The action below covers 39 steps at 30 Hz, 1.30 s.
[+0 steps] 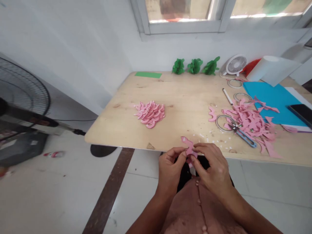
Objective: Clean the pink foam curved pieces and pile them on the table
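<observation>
Between my two hands, just over the table's front edge, is a pink paper cutout (187, 143) with a wavy outline. My left hand (172, 165) pinches its left side with thumb and fingertips. On the other side, my right hand (213, 162) grips it with thumb and forefinger. Part of the cutout is hidden by the fingers. A heap of curved pink paper pieces (151, 113) lies to the left on the wooden table (131, 130). One more wavy pink piece (212, 114) rests to the right, beside a roll of tape (223, 123).
Blue-handled scissors (246, 137) lie by a pile of pink scraps (253, 120). A marker (227, 96), blue sheets (275, 100) and a phone (302, 113) are at the right. Three green paper shapes (195, 66) and a small fan (236, 65) stand at the back. A large fan (21, 94) is at left.
</observation>
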### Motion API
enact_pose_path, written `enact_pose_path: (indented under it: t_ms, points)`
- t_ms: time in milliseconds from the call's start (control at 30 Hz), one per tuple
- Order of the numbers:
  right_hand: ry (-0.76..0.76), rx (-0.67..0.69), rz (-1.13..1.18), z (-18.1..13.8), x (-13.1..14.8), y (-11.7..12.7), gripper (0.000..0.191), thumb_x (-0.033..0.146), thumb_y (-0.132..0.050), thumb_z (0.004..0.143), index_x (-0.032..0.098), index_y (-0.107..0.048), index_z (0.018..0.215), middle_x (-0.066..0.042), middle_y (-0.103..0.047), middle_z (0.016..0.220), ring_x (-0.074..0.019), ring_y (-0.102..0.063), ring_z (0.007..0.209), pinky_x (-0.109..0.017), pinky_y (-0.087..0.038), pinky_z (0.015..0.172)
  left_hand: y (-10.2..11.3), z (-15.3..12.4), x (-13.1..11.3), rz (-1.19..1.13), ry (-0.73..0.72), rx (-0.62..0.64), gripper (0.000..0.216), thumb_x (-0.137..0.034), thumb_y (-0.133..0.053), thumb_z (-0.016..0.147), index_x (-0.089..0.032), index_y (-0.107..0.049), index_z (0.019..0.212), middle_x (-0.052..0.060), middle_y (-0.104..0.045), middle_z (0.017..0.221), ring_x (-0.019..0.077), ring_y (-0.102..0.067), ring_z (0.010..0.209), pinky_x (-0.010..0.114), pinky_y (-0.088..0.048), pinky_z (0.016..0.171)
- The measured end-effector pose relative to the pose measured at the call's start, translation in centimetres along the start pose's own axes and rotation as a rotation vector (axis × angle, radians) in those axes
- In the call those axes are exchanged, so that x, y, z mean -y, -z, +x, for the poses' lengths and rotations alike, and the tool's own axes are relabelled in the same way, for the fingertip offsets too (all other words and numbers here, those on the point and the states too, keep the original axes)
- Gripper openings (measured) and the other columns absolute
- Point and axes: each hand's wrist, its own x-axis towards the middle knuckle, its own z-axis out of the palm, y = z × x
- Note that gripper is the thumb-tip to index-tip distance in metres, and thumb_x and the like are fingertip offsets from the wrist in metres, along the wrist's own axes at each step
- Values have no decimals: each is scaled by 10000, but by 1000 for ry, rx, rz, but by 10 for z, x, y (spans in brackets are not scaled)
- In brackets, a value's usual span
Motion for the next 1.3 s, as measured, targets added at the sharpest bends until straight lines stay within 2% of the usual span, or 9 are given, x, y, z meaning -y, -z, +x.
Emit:
enact_pose_path:
  t_ms: [167, 300, 433, 633, 733, 900, 1033, 1300]
  points:
    - [0, -2, -15, 2, 0, -1, 112, 153, -570, 822, 189, -587, 927, -90, -678, 872, -240, -619, 845, -405, -487, 722, 0, 0, 0, 23, 3, 20, 91, -217, -685, 689, -142, -715, 730, 37, -707, 699, 142, -618, 643, 255, -509, 649]
    - [-26, 20, 1, 1, 0, 0, 73, 167, -567, 834, 185, -588, 901, -84, -680, 836, -232, -625, 809, -395, -485, 720, 1, 0, -2, -47, 64, 73, 87, -226, -692, 695, -142, -697, 718, 16, -672, 652, 118, -581, 592, 234, -484, 612]
    - [-80, 31, 25, 0, -1, 1, 47, 201, -564, 842, 196, -602, 870, -68, -685, 821, -219, -636, 785, -372, -491, 711, 3, 0, -3, -88, 112, 143, 139, -268, -687, 718, -134, -688, 753, 36, -675, 692, 131, -587, 622, 255, -481, 639]
    - [-135, 49, 121, 0, 0, 5, 62, 207, -559, 846, 199, -611, 880, -46, -689, 823, -197, -648, 785, -332, -510, 706, 6, 2, -3, -160, 129, 176, 133, -253, -703, 705, -130, -685, 753, 45, -679, 752, 142, -599, 723, 258, -475, 712]
    - [-127, 31, 97, 0, 1, 6, 97, 190, -558, 842, 196, -621, 916, -49, -695, 829, -194, -647, 783, -332, -509, 705, 4, 2, -3, -127, 119, 152, 119, -241, -697, 703, -130, -690, 745, 50, -687, 755, 144, -602, 728, 261, -477, 725]
    - [-46, -42, -2, 1, 3, 5, 136, 159, -548, 823, 190, -637, 921, -61, -702, 787, -205, -653, 736, -349, -501, 677, -1, 1, -5, -37, 91, 73, 112, -244, -699, 670, -136, -689, 695, 32, -671, 660, 130, -585, 601, 247, -485, 622]
    - [-2, -60, -42, 2, 4, 4, 137, 142, -538, 824, 191, -639, 903, -51, -703, 751, -199, -652, 692, -339, -493, 657, -2, 1, -3, -11, 67, 39, 105, -235, -695, 658, -134, -688, 685, 43, -689, 671, 138, -606, 618, 249, -493, 628]
    - [-58, -48, -54, 0, 4, 4, 88, 152, -551, 834, 184, -633, 839, -30, -695, 705, -177, -638, 642, -309, -472, 620, -2, 2, 0, -16, 53, 28, 96, -219, -685, 664, -126, -683, 690, 54, -706, 675, 144, -625, 607, 259, -502, 622]
